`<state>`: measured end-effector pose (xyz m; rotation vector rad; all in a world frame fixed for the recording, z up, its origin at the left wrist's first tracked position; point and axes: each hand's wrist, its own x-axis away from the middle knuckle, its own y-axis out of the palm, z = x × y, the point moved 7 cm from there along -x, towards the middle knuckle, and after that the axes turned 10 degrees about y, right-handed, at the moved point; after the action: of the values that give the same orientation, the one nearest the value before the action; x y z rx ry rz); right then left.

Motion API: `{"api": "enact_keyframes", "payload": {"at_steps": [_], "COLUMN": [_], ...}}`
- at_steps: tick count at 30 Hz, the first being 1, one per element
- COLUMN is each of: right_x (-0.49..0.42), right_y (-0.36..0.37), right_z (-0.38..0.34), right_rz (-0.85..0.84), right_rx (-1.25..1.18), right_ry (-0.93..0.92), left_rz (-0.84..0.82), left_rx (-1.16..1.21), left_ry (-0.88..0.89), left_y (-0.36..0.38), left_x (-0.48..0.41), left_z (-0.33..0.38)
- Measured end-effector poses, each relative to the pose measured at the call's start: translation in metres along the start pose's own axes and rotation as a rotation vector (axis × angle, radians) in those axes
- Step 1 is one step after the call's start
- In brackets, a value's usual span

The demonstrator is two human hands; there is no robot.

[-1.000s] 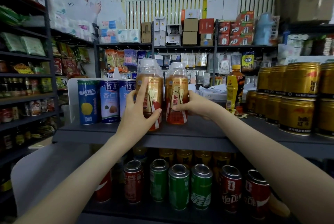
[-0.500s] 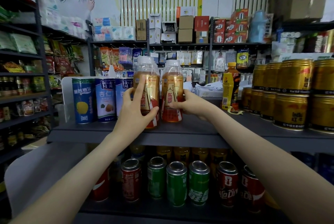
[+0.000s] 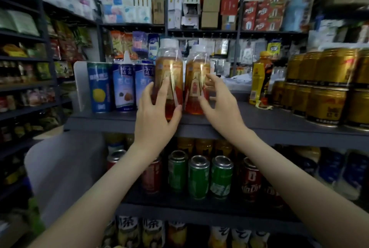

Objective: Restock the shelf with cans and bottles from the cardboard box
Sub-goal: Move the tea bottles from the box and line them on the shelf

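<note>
— Both hands have let go since half a second ago: the fingers that were wrapped round the two bottles are now straightened out. What's hard to make out?

— Quite a bit. Nearest the camera, the bottom row of bottles (image 3: 151, 233) is cut off by the lower edge. One level up, the forearms cross in front of the red cans (image 3: 249, 183) on either side of the green cans (image 3: 197, 179). Everything is smeared, so no label reads cleanly. The left hand (image 3: 157, 119) covers the lower part of the left bottle (image 3: 168, 71).

— Where do the bottles stand relative to the hands?

— Upright, side by side, near the front edge of the top shelf (image 3: 269, 119). The left bottle is straight behind the left hand. The right bottle (image 3: 196, 75) is just left of the right hand (image 3: 221, 107), partly behind its fingertips.

— And the hands themselves?

— Both are spread, fingers straight and apart, gripping nothing. The left thumb lies by the base of the left bottle. Whether any fingertip touches the plastic, I can't tell.

— What's around them?

— Blue cans (image 3: 122, 87) are just left of the bottles. A yellow bottle (image 3: 257, 79) and stacked gold cans (image 3: 325, 103) are to the right. Far behind, boxes (image 3: 210, 11) sit on a high shelf.
</note>
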<state>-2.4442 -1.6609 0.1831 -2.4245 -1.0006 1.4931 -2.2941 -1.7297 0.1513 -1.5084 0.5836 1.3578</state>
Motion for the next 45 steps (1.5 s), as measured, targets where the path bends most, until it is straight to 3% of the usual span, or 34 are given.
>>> {"api": "enact_keyframes", "payload": {"at_steps": [4,8,12,18,22,34,38,41,45], "right_x": [0.072,0.15,0.232,0.361,0.438,0.672,0.751,0.816,0.897], "right_y": [-0.002,0.045,0.114,0.222,0.282,0.51,0.58,0.619,0.669], "right_z": [-0.034,-0.045,-0.04,-0.049,-0.08,-0.088,-0.066,-0.043,-0.005], "right_rz": [0.006,-0.264,-0.627,-0.992,-1.251,-1.69,-1.765,-1.82,-1.834], "right_rx": [-0.191,-0.261,-0.27,-0.217,-0.178,0.09,0.19,0.212,0.208], "right_ry": [-0.174,-0.228,-0.187,-0.029,-0.023,-0.004,0.037,0.099,0.374], "left_rz": [-0.035,-0.132,-0.232,-0.473,-0.567,-0.768,-0.945,-0.984,-1.01], "left_rx": [0.071,0.043,-0.051,-0.232,-0.346,-0.384,-0.294,-0.249,-0.204], "left_ry": [0.04,-0.029,-0.331,-0.838,-1.061,-1.435,-1.526,-1.593,-1.686], "left_y": [-0.029,-0.059,-0.096,-0.182,-0.248,-0.345,-0.329,-0.308,-0.266], "left_x": [0.048,0.126,0.242,0.427,0.52,0.788,0.883,0.957,1.055], "left_z": [0.015,0.02,0.009,-0.006,-0.016,-0.109,-0.139,-0.162,-0.184]}}
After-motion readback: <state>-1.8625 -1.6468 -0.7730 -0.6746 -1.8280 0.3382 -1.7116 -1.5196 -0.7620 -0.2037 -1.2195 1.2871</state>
